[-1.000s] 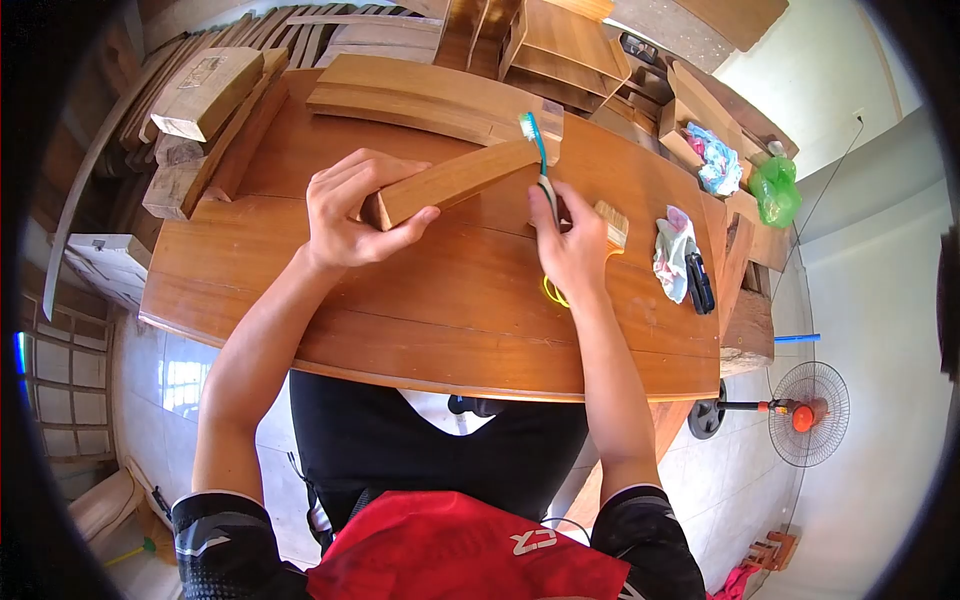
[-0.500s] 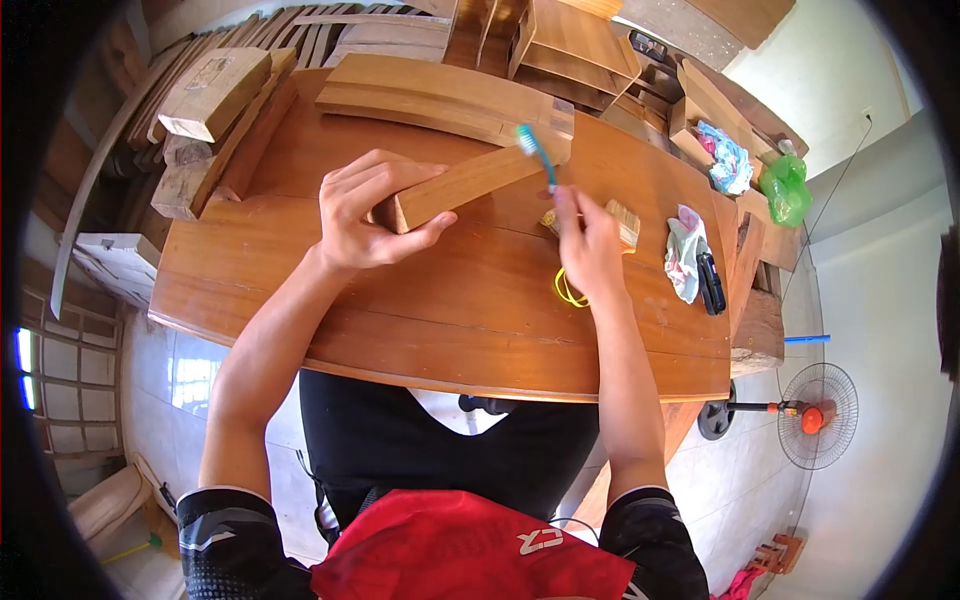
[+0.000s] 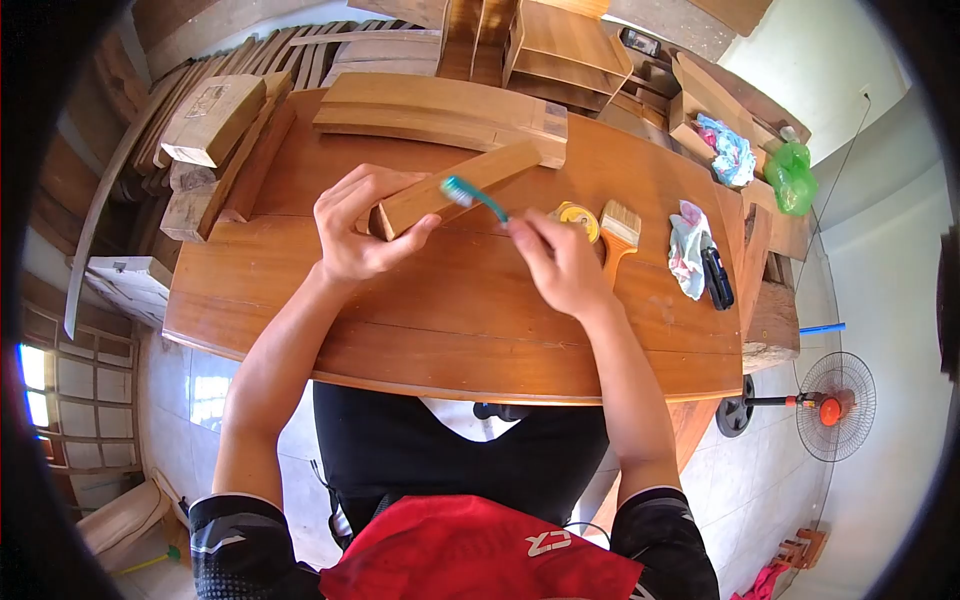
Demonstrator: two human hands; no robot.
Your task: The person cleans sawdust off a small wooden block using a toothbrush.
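Observation:
My left hand [image 3: 355, 225] grips the near end of a wooden block [image 3: 450, 187], which slants up to the right above the brown table [image 3: 450, 340]. A teal toothbrush [image 3: 485, 202] is pinched in my right hand [image 3: 563, 262], its bristle head over the block near my left fingers. Just beyond my right hand lie a yellow round item [image 3: 579, 218], perhaps a tape measure, and a wide paintbrush [image 3: 620, 232] with an orange handle.
Curved wooden pieces [image 3: 430, 108] lie at the table's far side, and thick beams [image 3: 213, 120] at the far left. On the right are a cloth [image 3: 688, 250] and a black tool [image 3: 717, 278]. Beyond them sit a green plastic bag [image 3: 791, 178] and a fan [image 3: 837, 407].
My right hand and the toothbrush have moved left and nearer to me, toward the block's held end. The yellow item and paintbrush are now less covered. The whole view has shifted slightly.

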